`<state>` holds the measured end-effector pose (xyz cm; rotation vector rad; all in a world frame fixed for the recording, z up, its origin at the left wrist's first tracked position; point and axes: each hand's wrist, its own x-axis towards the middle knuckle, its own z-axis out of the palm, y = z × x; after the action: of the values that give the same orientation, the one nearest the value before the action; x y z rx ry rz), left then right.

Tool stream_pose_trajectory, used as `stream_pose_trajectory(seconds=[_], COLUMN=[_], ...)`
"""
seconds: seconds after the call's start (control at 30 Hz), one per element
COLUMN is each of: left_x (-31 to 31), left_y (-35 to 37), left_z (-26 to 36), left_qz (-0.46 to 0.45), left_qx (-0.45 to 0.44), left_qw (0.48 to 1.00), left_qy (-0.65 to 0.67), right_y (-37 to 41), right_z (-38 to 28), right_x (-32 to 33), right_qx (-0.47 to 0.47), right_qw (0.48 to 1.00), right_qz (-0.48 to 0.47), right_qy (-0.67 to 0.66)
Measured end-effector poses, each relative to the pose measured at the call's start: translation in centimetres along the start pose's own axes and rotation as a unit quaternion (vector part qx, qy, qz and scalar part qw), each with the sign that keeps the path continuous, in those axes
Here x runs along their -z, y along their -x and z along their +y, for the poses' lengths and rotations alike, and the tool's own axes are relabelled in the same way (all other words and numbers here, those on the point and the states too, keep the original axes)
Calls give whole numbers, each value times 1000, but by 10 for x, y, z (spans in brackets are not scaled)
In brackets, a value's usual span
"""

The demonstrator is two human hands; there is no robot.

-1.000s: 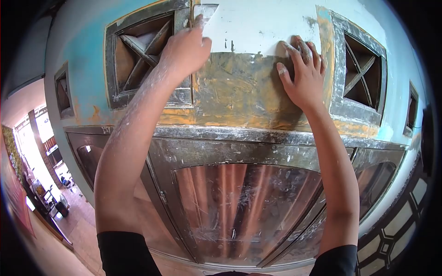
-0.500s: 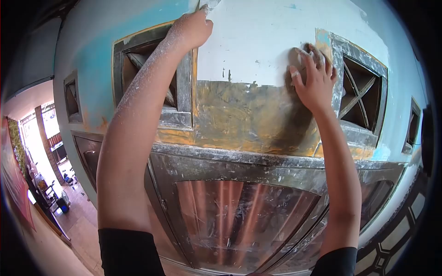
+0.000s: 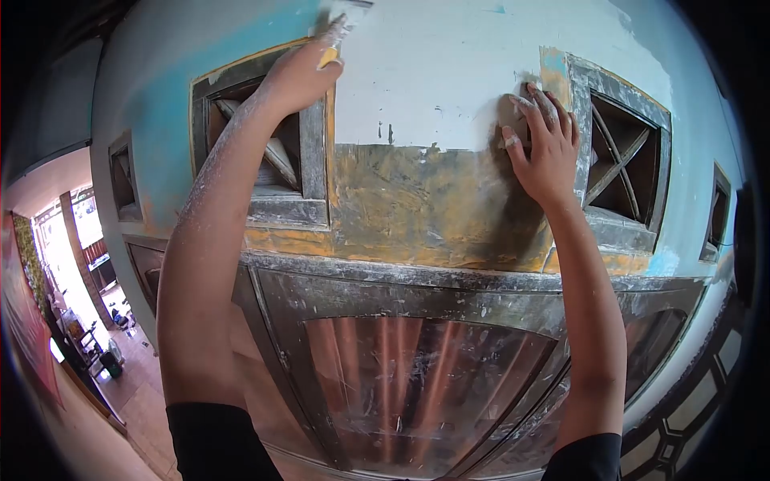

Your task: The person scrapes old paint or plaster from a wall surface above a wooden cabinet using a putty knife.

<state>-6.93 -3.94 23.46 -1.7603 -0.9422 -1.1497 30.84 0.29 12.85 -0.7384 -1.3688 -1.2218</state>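
Observation:
Near the top of the wall, my left hand [image 3: 309, 74] is wrapped round a scraper [image 3: 346, 18] with a yellowish handle and a flat blade, close to the upper right of a wooden vent frame. White dust coats that forearm. My right hand [image 3: 547, 148] rests on the wall beside the right vent, its fingers spread and whitened at the tips, with no tool visible in it. Between the hands the wall has a smooth white upper area [image 3: 425, 72] and a rough brown and ochre band [image 3: 425, 204] below it.
Square vents with crossed slats, left [image 3: 314, 152] and right [image 3: 664, 172], sit in the wall. Below runs a paint-spotted wooden frame with a glass pane [image 3: 417, 393] and reddish curtains behind. An open doorway [image 3: 68, 264] is at the far left, a dark metal grille [image 3: 690, 405] at lower right.
My left hand has moved left and down with the scraper, whose blade and handle now show more. The right hand stays on nearly the same wall spot; the view has shifted slightly.

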Motion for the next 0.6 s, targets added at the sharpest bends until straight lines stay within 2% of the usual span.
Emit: stream_pose_trajectory(seconds=[0.03, 0.07, 0.13, 0.17, 0.23, 0.37, 0.53, 0.57, 0.6], left_x=[2, 5, 12, 12, 11, 12, 6, 1, -6], left_y=[3, 6, 10, 12, 13, 13, 12, 13, 15], left_z=[-1, -2, -2, -5, -14, -22, 3, 6, 9], left_qz=[49, 52, 28, 28, 165, 147, 126, 128, 123], left_qx=[-32, -33, 157, 157, 99, 99, 181, 180, 140], left_qw=[998, 998, 975, 975, 981, 983, 966, 966, 966], left_qy=[-22, -23, 155, 156, -12, -51, -133, -133, -177], right_y=[0, -1, 1, 2, 1, 1, 1, 0, 0], right_z=[2, 3, 4, 4, 3, 4, 2, 2, 2], right_x=[0, 0, -1, 0, 0, -1, 2, 2, 2], right_qx=[-2, -1, 1, 1, -1, -3, -5, -5, -5], right_qw=[1000, 1000, 1000, 1000, 1000, 999, 1000, 1000, 1000], right_qz=[-1, 2, 13, 13, 18, 22, 18, 20, 20], right_qy=[-1, 0, -20, -19, -23, -24, -23, -21, -22])
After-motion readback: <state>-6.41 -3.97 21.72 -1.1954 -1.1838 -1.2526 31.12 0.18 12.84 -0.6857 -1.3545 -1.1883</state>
